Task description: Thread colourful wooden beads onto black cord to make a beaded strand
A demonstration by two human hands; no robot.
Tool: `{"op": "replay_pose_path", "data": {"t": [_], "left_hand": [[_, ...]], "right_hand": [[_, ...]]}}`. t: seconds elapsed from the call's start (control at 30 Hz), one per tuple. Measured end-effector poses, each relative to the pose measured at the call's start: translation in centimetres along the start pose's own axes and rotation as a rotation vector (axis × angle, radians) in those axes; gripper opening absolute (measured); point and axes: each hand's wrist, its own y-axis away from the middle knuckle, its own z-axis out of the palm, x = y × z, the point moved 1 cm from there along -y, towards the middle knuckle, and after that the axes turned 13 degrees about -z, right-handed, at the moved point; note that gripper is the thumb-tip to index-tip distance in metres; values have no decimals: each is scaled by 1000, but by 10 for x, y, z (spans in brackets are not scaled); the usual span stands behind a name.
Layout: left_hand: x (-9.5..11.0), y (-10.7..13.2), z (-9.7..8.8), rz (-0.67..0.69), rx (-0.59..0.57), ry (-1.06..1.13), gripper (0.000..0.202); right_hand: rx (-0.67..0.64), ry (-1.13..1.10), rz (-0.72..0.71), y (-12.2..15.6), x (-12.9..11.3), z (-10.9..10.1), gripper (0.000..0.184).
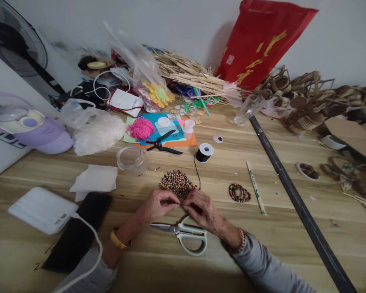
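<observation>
Near the front edge of the bench [158,268], just this side of a heap of loose beads [176,182], the left hand [157,206] and the right hand [203,209] meet almost tip to tip, each pinching between thumb and forefinger what seems to be a thin dark cord [198,177]; whether a bead is on it between the fingertips is too small to tell. That cord runs from a white spool [206,147] standing beyond the heap, with plenty of black line wound on it, down to the right hand. As far as progress goes, the beaded loops [231,193] lying to the right look like threading already done, while the loose beads look unstrung, so I judge a good share is left. Scissors [190,235] lie beneath the hands, not held by either. Among the containers, a clear round jar [132,167] stands left of the heap, its contents not possible to make out; far right, a small dish [298,166] holds brown rounded pieces; toward the back, a clear bag [140,61] contains yellow and green shapes, and a plastic bag [97,134] at the left bulges with whitish, see-through stuff that I cannot identify
</observation>
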Motion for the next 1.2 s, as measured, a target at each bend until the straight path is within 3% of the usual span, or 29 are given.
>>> {"op": "replay_pose_path", "data": {"t": [1.2], "left_hand": [[-3, -1, 2, 4, -7, 2, 7]], "right_hand": [[13, 0, -13, -1, 0, 1, 7]]}}
